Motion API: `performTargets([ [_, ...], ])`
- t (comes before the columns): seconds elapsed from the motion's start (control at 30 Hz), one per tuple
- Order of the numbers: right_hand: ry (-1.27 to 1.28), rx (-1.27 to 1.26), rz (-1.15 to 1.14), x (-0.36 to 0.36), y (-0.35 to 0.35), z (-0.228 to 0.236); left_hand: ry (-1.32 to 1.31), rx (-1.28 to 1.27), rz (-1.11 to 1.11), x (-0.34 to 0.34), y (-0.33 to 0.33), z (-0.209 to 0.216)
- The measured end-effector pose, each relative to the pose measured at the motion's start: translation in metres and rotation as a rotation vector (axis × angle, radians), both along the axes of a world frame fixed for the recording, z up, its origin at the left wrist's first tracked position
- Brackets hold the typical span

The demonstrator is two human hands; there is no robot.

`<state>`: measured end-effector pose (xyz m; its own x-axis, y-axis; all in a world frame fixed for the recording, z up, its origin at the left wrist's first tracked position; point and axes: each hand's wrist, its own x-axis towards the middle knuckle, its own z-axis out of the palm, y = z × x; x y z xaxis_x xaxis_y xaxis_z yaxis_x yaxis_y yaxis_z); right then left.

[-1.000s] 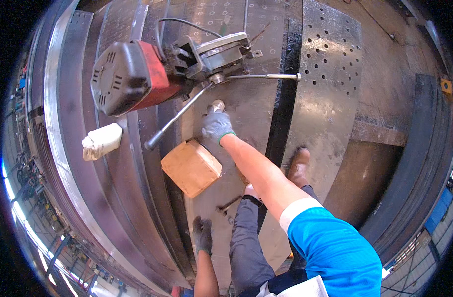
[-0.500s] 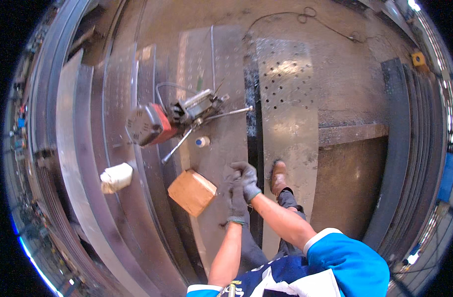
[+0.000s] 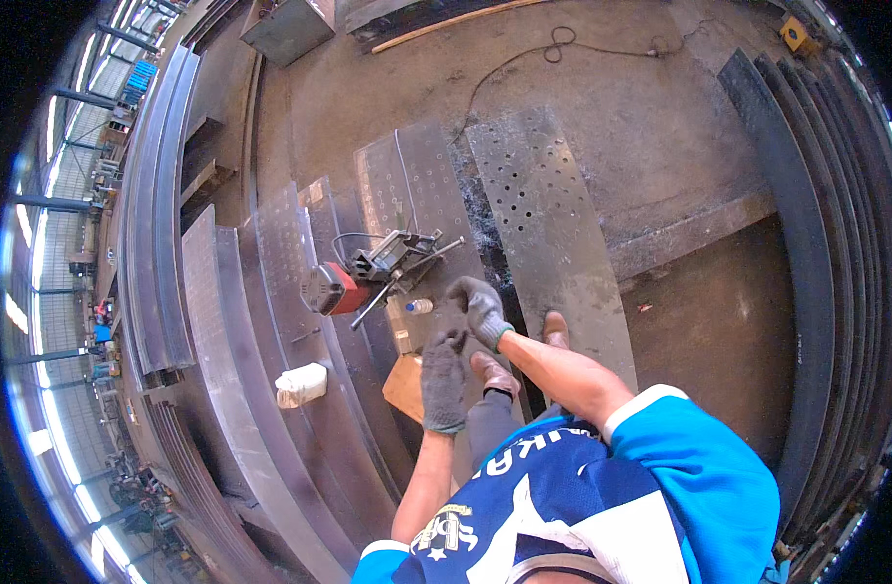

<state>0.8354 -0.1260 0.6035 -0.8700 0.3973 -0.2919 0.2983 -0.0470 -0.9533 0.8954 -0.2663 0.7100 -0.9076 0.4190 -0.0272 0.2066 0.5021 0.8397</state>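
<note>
Both of my hands wear grey knit gloves. My left hand (image 3: 444, 384) is upright beside a brown block-like box (image 3: 403, 387), partly covering it, with its fingers loosely bent. Just above and to the right, my right hand (image 3: 482, 313) has curved fingers, with a gap showing towards the thumb. Neither glove shows anything held. A red and black magnetic drill (image 3: 337, 290) with long spoke handles stands on the drilled steel plates beyond my hands. Near its handle is a small white bottle with a blue cap (image 3: 420, 307).
A perforated steel plate (image 3: 534, 185) lies under my right foot. A white container (image 3: 301, 385) sits on the plates to the left. Stacked steel sections (image 3: 795, 243) line the right side. A dark cable (image 3: 509, 66) curls on the far floor, near a metal bin (image 3: 288, 31).
My hands, which were together, have moved apart; the left now sits lower and partly over the brown box. The view has tilted and shifted, showing more of the far floor and left wall.
</note>
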Motion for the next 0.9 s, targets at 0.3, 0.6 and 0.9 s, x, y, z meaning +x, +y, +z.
performTargets([
  [0.3, 0.225, 0.069, 0.099, 0.005, 0.034, 0.031, -0.361, 0.102, 0.356, 0.075, 0.045, 0.007],
  [0.6, -0.261, -0.762, 0.229, 0.099, -0.012, 0.064, -0.166, -0.27, 0.757, 0.11, 0.053, -0.049],
  [0.9, -0.622, -0.728, 0.364, 0.082, -0.067, -0.01, -0.409, 0.0, 0.502, 0.269, -0.009, 0.054],
])
